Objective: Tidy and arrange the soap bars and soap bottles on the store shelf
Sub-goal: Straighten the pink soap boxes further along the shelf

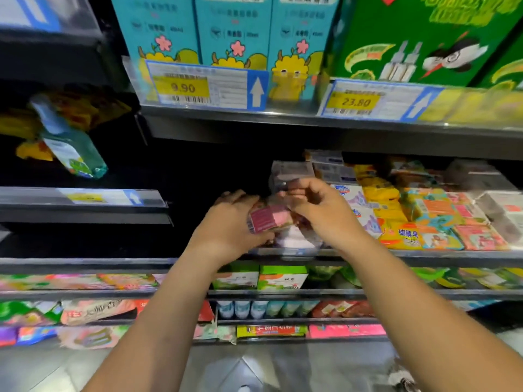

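My left hand (230, 224) grips a pink-wrapped soap bar (264, 219) at the front left of the soap shelf (441, 254). My right hand (317, 206) pinches the clear wrapper of a soap pack (293, 172) just above and behind that bar. White, yellow and orange soap packs (418, 219) lie in rows to the right of my hands. A green bottle (72, 145) stands tilted on the darker shelf at the far left. The view is blurred.
Blue cartons (235, 32) and a green box (424, 38) stand on the shelf above, with price tags 9.90 (198, 86) and 23.80 (368, 101). Lower shelves (283, 292) hold more packs and small bottles. The space left of my hands is dark.
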`<state>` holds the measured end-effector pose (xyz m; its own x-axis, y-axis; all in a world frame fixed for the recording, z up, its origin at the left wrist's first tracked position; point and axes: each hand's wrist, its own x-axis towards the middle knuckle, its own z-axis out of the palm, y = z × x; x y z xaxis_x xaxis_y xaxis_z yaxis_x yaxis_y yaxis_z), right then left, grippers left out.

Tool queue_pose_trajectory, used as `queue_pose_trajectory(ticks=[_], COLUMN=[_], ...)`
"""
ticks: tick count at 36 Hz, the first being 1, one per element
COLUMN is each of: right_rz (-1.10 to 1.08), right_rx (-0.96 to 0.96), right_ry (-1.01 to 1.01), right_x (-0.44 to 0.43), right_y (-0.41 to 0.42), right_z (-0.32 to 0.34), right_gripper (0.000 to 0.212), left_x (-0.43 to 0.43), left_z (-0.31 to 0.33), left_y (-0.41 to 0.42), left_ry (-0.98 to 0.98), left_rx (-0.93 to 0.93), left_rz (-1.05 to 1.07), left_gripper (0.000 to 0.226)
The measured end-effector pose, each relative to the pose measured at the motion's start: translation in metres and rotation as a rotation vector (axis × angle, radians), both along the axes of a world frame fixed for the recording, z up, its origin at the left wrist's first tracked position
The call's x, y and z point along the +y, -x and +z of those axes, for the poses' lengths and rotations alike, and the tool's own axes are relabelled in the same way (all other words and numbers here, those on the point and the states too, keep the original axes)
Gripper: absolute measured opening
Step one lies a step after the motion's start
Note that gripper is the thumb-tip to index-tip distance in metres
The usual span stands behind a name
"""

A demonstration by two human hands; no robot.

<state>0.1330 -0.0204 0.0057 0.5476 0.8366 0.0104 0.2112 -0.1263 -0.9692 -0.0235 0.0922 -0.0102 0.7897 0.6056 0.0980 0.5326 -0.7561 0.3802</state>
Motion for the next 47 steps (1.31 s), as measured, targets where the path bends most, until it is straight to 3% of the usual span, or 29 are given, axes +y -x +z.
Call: queue_pose_trajectory(ticks=[1, 2, 4, 6, 8, 14, 17, 19, 24, 26, 30, 33, 40, 47], right_rz=[-0.034, -0.055, -0.011, 0.107, 0.187, 0.199, 0.192, 0.181, 0.173, 0.163, 0.167, 0.181, 0.174, 0.293], right_rx=[-0.163, -0.371, -0.731, -0.887, -0.96, -0.979, -0.991, -0.996, -0.991, -0.974, -0.982, -0.995, -0.959, -0.872], right_ry=[0.024, 0.078, 0.266, 0.486, 0.62, 0.593, 0.567, 0.558, 0.514, 0.5, 0.493, 0.497, 0.499, 0.459], right_x=[0.002, 0.004, 0.006, 0.009, 0.011, 0.011, 0.012, 0.013, 0.013, 0.013, 0.012, 0.012, 0.01, 0.008], right_y=[-0.008, -0.017, -0.032, -0.041, -0.044, -0.051, -0.054, -0.055, -0.055, -0.054, -0.054, -0.055, -0.05, -0.058], right_z=[-0.003, -0.008, -0.016, -0.025, -0.031, -0.039, -0.042, -0.043, -0.045, -0.044, -0.044, -0.044, -0.036, -0.021], right_gripper=[0.011, 0.016, 0.054, 0.083, 0.096, 0.085, 0.084, 0.078, 0.076, 0.073, 0.07, 0.071, 0.082, 0.064], left_x=[0.004, 0.009, 0.023, 0.035, 0.047, 0.079, 0.096, 0.107, 0.096, 0.084, 0.058, 0.035, 0.002, 0.001], left_z=[-0.003, -0.008, -0.017, -0.018, -0.017, -0.024, -0.031, -0.038, -0.038, -0.039, -0.043, -0.039, -0.017, 0.023], left_y=[-0.002, -0.005, -0.016, -0.029, -0.042, -0.065, -0.071, -0.071, -0.065, -0.064, -0.058, -0.052, -0.015, -0.014], left_ry=[-0.028, -0.089, -0.172, -0.048, 0.068, 0.05, 0.225, 0.36, 0.453, 0.414, 0.139, 0.099, 0.186, 0.153], left_rx=[-0.006, -0.013, -0.027, -0.043, -0.049, 0.002, 0.019, 0.024, 0.028, 0.078, 0.281, 0.344, 0.214, 0.163], left_rz=[0.057, 0.11, 0.183, 0.268, 0.309, 0.183, 0.099, 0.075, 0.06, 0.052, 0.122, 0.187, 0.105, 0.144], left_gripper=[0.078, 0.078, 0.078, 0.079, 0.078, 0.067, 0.054, 0.059, 0.061, 0.055, 0.053, 0.05, 0.043, 0.026])
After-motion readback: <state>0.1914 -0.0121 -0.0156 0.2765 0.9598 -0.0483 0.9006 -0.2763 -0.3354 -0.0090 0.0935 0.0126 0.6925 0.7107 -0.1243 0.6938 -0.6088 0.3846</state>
